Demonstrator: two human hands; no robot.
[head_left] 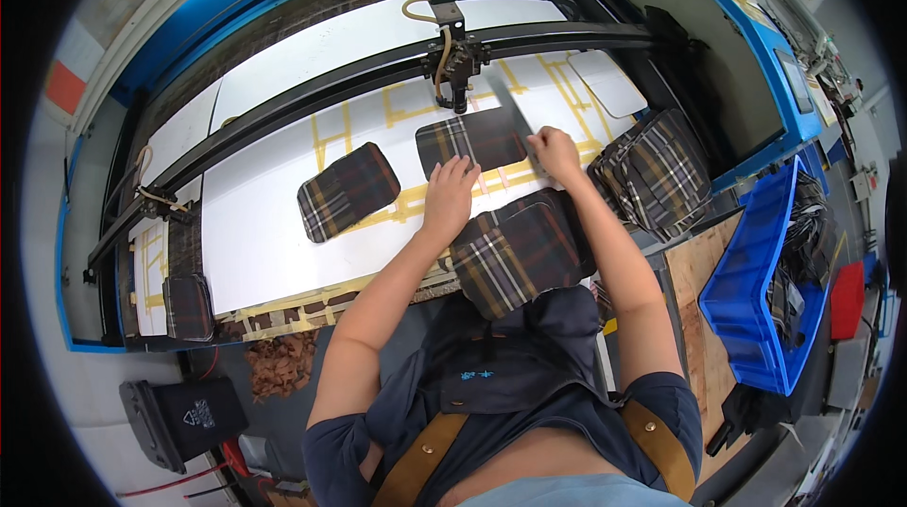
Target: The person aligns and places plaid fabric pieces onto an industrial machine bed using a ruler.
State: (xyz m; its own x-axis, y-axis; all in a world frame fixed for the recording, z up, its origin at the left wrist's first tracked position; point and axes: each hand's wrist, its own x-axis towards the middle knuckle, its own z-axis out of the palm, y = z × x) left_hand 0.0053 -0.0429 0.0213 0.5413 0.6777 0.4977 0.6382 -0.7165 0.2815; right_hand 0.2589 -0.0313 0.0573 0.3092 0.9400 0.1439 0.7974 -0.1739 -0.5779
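A dark plaid fabric panel (484, 137) lies flat on the white board (269, 214) below the machine's head. My left hand (452, 190) rests on its near left edge, fingers stretched out. Beside the panel's right end, my right hand (556, 154) is closed on a long thin grey strip (516, 110), blurred, its kind unclear. Another plaid panel (350, 191), with rounded corners, lies to the left. A stack of plaid panels (518, 257) sits at the near edge before my body, and a second stack (652, 171) lies to the right.
Above the board hangs a black machine head (460, 68) on a crossing rail (350, 82). Yellow tape (406, 200) marks the board. More plaid pieces (189, 307) lie at far left. A blue crate (756, 290) stands right; a black bin (179, 422) stands lower left.
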